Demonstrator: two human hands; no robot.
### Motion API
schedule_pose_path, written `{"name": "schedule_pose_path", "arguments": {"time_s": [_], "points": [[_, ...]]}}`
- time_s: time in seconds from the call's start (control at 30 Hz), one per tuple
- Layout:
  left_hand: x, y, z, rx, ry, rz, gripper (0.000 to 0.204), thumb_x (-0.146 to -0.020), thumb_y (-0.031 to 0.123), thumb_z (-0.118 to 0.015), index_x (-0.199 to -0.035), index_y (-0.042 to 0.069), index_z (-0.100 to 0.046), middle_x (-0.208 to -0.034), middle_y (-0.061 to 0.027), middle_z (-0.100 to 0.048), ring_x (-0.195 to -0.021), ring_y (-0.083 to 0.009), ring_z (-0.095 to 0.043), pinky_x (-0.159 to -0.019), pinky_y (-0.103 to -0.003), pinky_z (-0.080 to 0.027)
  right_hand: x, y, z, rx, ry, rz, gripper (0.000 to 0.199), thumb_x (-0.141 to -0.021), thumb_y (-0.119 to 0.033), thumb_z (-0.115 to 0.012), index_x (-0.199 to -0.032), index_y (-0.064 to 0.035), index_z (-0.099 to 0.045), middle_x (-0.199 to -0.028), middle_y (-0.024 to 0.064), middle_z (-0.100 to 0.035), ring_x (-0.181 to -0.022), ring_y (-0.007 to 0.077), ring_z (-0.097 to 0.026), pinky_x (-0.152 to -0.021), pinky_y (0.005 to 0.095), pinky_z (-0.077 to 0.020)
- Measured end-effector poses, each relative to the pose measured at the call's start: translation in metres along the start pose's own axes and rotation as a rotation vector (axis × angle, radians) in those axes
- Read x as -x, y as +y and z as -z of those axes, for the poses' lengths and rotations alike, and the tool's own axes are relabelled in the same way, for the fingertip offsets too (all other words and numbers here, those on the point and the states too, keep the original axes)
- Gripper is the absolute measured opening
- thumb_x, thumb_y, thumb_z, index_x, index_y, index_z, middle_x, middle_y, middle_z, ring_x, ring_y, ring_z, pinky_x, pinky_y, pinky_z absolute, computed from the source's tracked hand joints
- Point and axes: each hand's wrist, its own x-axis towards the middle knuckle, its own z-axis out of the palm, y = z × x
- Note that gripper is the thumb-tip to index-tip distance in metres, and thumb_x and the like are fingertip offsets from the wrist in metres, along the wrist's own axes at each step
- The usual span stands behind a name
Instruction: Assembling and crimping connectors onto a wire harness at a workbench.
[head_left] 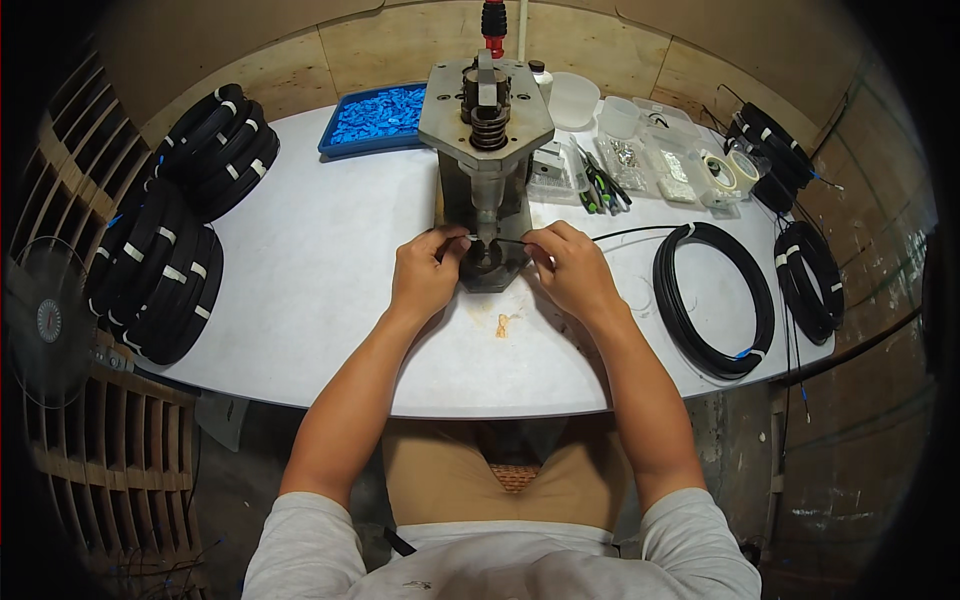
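Note:
A metal bench press stands at the middle of the white table, its ram pointing down at a small die. My left hand is at the left of the die, thumb and fingers pinching a small end piece of the black cable. On the other side, my right hand pinches the black cable close to the die. The cable passes between both hands under the ram and runs right to a taped coil of black cable lying flat. What the cable's tip looks like is too small to tell.
Stacked black cable coils line the left side; more coils sit far right. A blue tray of small blue parts stands behind left. Pliers, tape rolls and clear boxes are back right. A fan is at far left.

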Motion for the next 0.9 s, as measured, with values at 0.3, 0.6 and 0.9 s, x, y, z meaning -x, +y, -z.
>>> {"name": "schedule_pose_path", "arguments": {"time_s": [0.3,0.6,0.9], "points": [[0.004,0.003,0.003,0.009,-0.016,-0.009,0.019,-0.088,0.011,-0.066,-0.102,-0.001,-0.071,-0.081,-0.0135,-0.072,-0.070,-0.0161,-0.066,-0.066,-0.028,-0.051,0.001,0.001,0.002,-0.032,0.008,0.014,0.010,-0.082,-0.010,-0.068,-0.091,-0.0060,-0.070,-0.083,0.0117,-0.065,-0.077,0.0321,-0.064,-0.072,0.0402,-0.0521],[0.011,0.010,0.008,0.030,-0.108,-0.050,0.015,-0.086,0.009,-0.065,-0.094,-0.003,-0.070,-0.081,-0.0130,-0.071,-0.070,-0.0163,-0.067,-0.065,-0.029,-0.051,0.004,0.005,0.008,-0.096,-0.018,0.053,0.011,-0.077,-0.012,-0.067,-0.085,-0.0057,-0.068,-0.079,0.0104,-0.064,-0.070,0.0298,-0.064,-0.066,0.0382,-0.0528],[0.016,0.012,0.015,0.016,-0.196,-0.135,0.014,-0.077,0.010,-0.068,-0.083,-0.003,-0.070,-0.076,-0.0110,-0.067,-0.069,-0.0170,-0.065,-0.065,-0.028,-0.051,0.004,0.002,0.020,-0.174,-0.161,0.045,0.012,-0.072,-0.011,-0.065,-0.079,-0.0016,-0.064,-0.076,0.0112,-0.063,-0.061,0.0250,-0.063,-0.058,0.0327,-0.0525]]}}
